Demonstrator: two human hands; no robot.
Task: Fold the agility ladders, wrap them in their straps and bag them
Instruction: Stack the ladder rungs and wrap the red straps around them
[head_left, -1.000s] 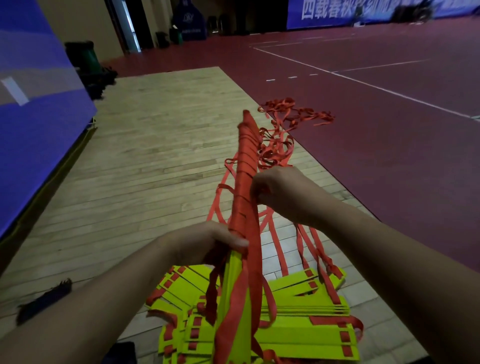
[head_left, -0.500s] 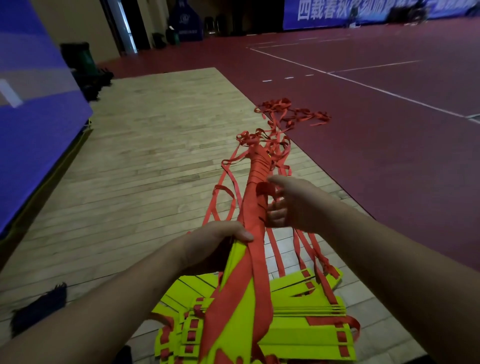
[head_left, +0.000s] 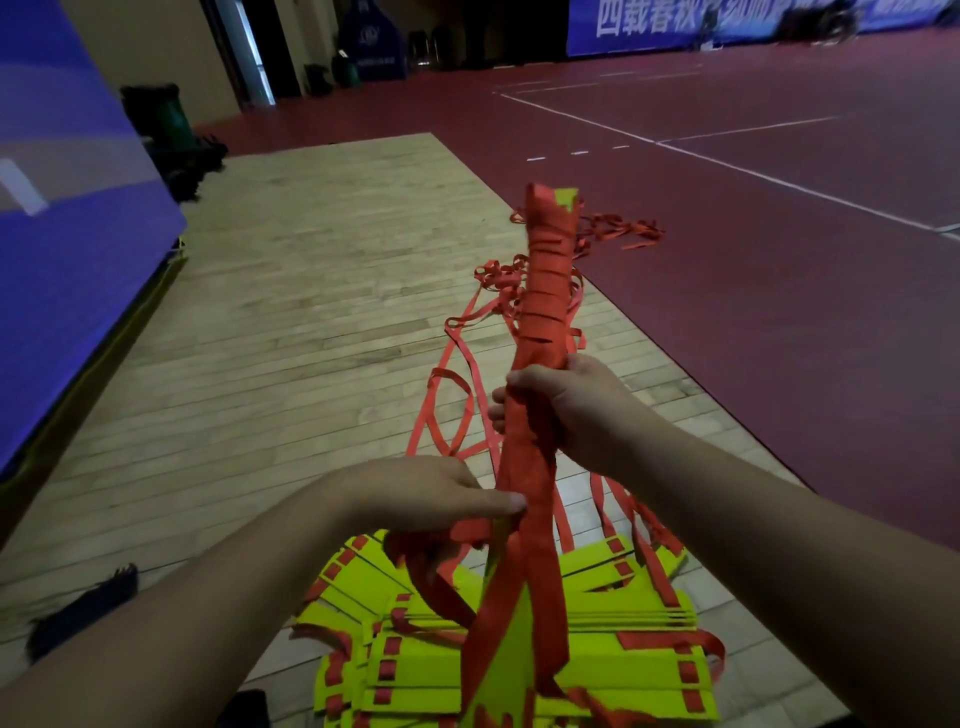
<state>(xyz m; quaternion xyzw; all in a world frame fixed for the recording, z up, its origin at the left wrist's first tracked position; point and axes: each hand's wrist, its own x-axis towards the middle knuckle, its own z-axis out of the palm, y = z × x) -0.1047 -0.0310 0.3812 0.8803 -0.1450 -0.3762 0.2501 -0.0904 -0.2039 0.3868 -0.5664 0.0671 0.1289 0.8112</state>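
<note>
Head view: the wrapped ladder bundle (head_left: 545, 291) has swung back upright. The right hand (head_left: 576, 410) now closes its grip round the bundle's middle, and the left hand (head_left: 436, 493) pinches the loose strap (head_left: 462, 532) above the floor stack (head_left: 597, 691). Another wrapping turn looks likely.

Bare left hand (head_left: 426, 501), bare right hand (head_left: 574, 410), forearms (head_left: 727, 519) uncovered
</note>
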